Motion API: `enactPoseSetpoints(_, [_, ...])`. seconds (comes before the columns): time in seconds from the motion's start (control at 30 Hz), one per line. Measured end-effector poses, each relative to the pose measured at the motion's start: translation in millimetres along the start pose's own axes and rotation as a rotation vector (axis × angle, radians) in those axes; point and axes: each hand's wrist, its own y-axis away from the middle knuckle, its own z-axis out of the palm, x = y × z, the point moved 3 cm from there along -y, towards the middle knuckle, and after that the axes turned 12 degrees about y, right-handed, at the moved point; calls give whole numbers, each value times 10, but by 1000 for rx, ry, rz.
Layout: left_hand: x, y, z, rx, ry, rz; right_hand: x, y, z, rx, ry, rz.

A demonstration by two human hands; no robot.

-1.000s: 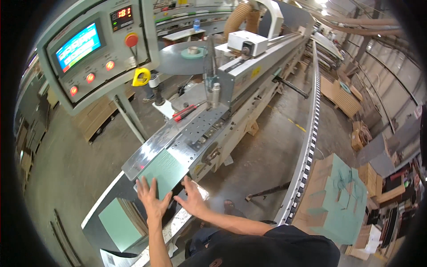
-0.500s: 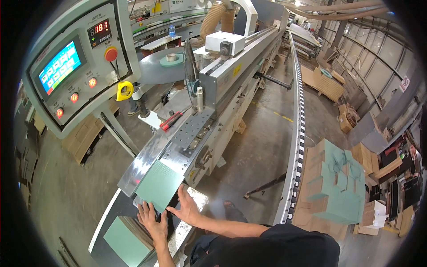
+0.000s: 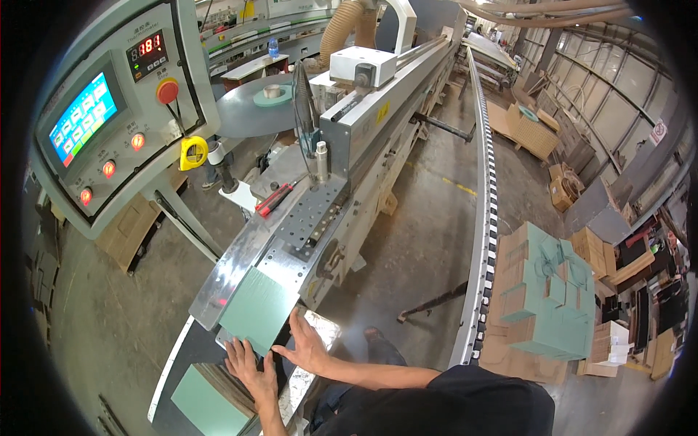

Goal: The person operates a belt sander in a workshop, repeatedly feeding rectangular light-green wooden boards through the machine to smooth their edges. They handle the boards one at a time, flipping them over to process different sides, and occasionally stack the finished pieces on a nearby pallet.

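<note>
A flat pale-green panel [image 3: 259, 312] lies on the shiny metal infeed table [image 3: 222, 283] of a long machine. My left hand [image 3: 254, 372] has its fingers spread, with the fingertips at the panel's near edge. On the right, my right hand [image 3: 307, 347] touches the panel's near right corner, thumb and fingers apart. Neither hand is wrapped around anything. Beside my left wrist, a stack of green-topped panels [image 3: 209, 403] with brown edges sits on the dark curved surface [image 3: 171, 370].
At the left stands a control box [image 3: 120, 109] with a lit screen, and a yellow tape measure [image 3: 193, 153] hangs there. A red-handled tool [image 3: 274, 200] lies on the machine. A roller rail [image 3: 481, 240] runs along my right, beyond which green panels [image 3: 549, 298] are stacked.
The view has shifted slightly, so the machine and control box appear further left. Both hands stay at the panel's near edges, with no clear movement of the panel along the table.
</note>
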Motion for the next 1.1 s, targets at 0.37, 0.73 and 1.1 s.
enactPoseSetpoints(0.37, [337,-305,206,-36,11,57,271,-266,-196,62,95,-99])
enactPoseSetpoints(0.73, [883,-946,1017,-67,68,137,1098,-988,-710,58,22,-90])
enactPoseSetpoints(1.1, [1713,-1779,1922,-20,146,172,1999,-1858,-1439,104,33,-39])
